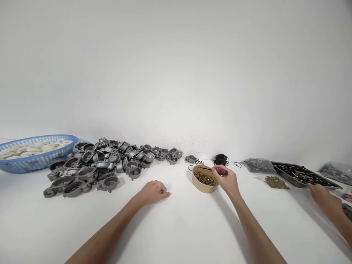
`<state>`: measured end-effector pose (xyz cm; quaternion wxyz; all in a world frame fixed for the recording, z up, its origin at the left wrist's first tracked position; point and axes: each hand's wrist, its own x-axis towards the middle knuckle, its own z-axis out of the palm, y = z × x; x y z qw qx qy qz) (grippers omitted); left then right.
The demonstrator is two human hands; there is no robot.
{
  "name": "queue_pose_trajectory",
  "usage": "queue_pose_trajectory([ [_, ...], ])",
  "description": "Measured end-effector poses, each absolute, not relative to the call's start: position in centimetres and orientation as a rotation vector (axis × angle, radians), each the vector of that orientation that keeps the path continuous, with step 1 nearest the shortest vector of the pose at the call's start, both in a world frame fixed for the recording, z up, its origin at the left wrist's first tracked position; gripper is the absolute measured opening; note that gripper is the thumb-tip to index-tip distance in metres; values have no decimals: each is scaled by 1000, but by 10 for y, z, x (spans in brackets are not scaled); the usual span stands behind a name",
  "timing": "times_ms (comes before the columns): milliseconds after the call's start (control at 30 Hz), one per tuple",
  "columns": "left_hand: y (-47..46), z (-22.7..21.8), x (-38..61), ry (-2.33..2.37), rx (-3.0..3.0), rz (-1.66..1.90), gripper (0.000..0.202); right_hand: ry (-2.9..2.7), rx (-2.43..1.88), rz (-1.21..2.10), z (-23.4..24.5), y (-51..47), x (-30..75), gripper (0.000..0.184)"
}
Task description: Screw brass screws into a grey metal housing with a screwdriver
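My left hand (pixel 154 191) rests on the white table with its fingers curled into a loose fist; whether it holds anything is hidden. My right hand (pixel 226 180) is closed around a red-handled tool (pixel 221 171) and hovers at the right rim of a tan round bowl (pixel 198 183) filled with small brass screws. The tool's dark tip points right. A heap of grey cast-metal housings (pixel 104 165) lies to the left of my left hand.
A blue basket (pixel 33 161) of pale parts stands far left. Black rubber rings (pixel 220 159) lie behind the bowl. At right sit a pile of brass parts (pixel 276 182), clear bags and a dark tray (pixel 299 176). Another person's hand (pixel 323 196) reaches toward the tray.
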<state>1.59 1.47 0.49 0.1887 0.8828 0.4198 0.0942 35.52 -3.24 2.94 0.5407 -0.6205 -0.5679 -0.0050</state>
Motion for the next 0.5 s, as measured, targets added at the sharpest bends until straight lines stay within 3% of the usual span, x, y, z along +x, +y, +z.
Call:
queue_pose_trajectory([
  [500,13,7,16,1183,2488,260,46,-1349,-1494,12,31,-32,354,33],
])
